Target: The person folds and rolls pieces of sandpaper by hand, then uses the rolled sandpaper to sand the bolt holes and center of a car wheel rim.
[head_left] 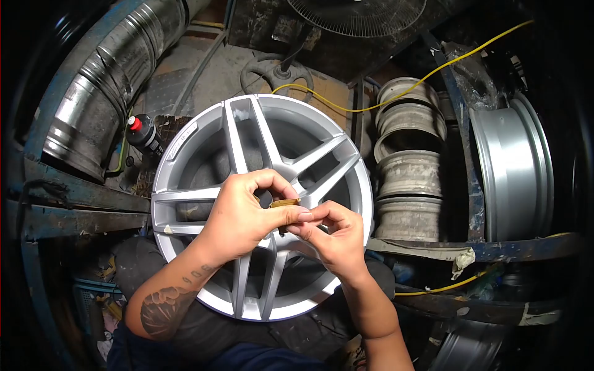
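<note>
A silver alloy wheel [247,309] with paired spokes lies face up over my lap. Above its hub, my left hand [244,213] pinches a small folded yellow-brown piece of sandpaper [284,203], or something much like it, between thumb and fingers. My right hand [334,235] is closed, its thumb and fingertips meeting my left thumb at the lower edge of the folded piece. The fingers hide part of it, along with the wheel's centre. A pale mark [242,115] shows on the upper spoke.
A dark bottle with a red cap [145,133] stands left of the wheel. Stacked rims [409,173] and a larger silver rim [516,173] sit on the right rack, more rims [93,105] on the left. A yellow cable [458,60] crosses behind, below a fan [359,15].
</note>
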A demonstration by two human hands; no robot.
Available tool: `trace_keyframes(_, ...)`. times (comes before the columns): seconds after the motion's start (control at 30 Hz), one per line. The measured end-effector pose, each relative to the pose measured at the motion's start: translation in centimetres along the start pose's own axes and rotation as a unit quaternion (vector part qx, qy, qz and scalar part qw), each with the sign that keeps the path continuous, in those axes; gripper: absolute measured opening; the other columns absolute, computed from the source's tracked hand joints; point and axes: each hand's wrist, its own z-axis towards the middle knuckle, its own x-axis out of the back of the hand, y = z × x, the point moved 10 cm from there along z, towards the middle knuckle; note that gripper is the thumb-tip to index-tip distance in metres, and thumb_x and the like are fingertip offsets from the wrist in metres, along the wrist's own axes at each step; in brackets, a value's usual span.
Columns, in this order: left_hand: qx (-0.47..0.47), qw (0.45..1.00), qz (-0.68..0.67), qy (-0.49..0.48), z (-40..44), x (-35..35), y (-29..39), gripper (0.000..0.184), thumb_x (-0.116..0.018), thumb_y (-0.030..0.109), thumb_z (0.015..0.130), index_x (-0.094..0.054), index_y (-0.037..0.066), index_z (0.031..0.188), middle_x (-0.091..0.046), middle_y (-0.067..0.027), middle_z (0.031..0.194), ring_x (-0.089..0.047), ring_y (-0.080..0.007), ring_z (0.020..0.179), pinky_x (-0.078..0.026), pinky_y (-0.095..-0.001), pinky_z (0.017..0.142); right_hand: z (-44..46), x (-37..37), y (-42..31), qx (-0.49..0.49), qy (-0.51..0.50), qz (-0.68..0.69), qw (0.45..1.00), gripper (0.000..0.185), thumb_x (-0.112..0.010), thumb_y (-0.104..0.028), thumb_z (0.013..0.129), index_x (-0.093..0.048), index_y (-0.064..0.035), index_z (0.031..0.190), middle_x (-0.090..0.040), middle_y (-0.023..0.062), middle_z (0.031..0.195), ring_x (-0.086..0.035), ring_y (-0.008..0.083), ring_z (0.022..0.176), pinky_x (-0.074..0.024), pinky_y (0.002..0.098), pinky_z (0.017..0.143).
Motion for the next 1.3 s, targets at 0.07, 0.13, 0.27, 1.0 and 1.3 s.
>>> trace_keyframes(0.07,-0.014,1.0,0.008,-0.003,0.0,-0.1,0.2,0.019,-0.087,0.007,0.083,-0.072,-0.002,0.091,-0.072,-0.0037,0.085,-0.062,-0.0068,0.082,-0.05,-0.0239,0.076,-0.1,-0.2,-0.9,0.021,-0.009,-0.064,0.998,0.008,-0.077,0.0,0.09,-0.072,0.0033,0.095,-0.077,0.0108,0.092,-0.075,0.0146,0.089,-0.0585,0.0263,0.078)
trace_keyframes(0.13,-0.016,1.0,0.005,-0.005,0.0,-0.1,0.2,0.018,-0.086,0.007,0.084,-0.073,-0.003,0.092,-0.072,-0.004,0.085,-0.062,-0.0067,0.083,-0.05,-0.0238,0.076,-0.2,0.1,-1.2,0.038,0.001,-0.11,0.993,0.01,-0.079,-0.001,0.089,-0.073,0.0026,0.095,-0.077,0.0103,0.091,-0.075,0.0142,0.088,-0.0584,0.0262,0.077)
trace_keyframes(0.27,-0.003,1.0,-0.021,-0.008,0.1,0.1,0.0,0.017,-0.084,0.006,0.085,-0.075,-0.004,0.095,-0.073,-0.0043,0.086,-0.062,-0.0067,0.083,-0.05,-0.0236,0.076,-0.1,0.2,-2.2,0.062,-0.01,-0.113,0.992,0.015,-0.081,-0.003,0.088,-0.073,0.0027,0.099,-0.078,0.0103,0.092,-0.075,0.0135,0.086,-0.0583,0.0261,0.076)
trace_keyframes(1.0,0.026,0.983,-0.15,-0.103,-0.8,-2.8,0.0,0.046,-0.07,0.003,0.097,-0.058,-0.006,0.14,-0.076,-0.0157,0.102,-0.072,-0.0169,0.098,-0.058,-0.0304,0.089,-0.3,0.4,-1.8,0.075,-0.011,-0.087,0.993,0.015,-0.079,-0.001,0.085,-0.068,-0.0009,0.095,-0.071,0.0063,0.084,-0.066,0.0117,0.077,-0.0528,0.0273,0.073)
trace_keyframes(1.3,-0.051,0.997,-0.036,-0.05,-1.2,-2.5,1.2,0.056,-0.072,0.003,0.095,-0.052,-0.003,0.147,-0.076,-0.012,0.108,-0.069,-0.0108,0.096,-0.054,-0.023,0.078,-0.6,0.5,-4.0,0.178,0.051,-0.18,0.966,0.015,-0.077,0.001,0.083,-0.066,-0.0002,0.093,-0.067,0.0099,0.084,-0.066,0.0183,0.074,-0.0523,0.0302,0.068)
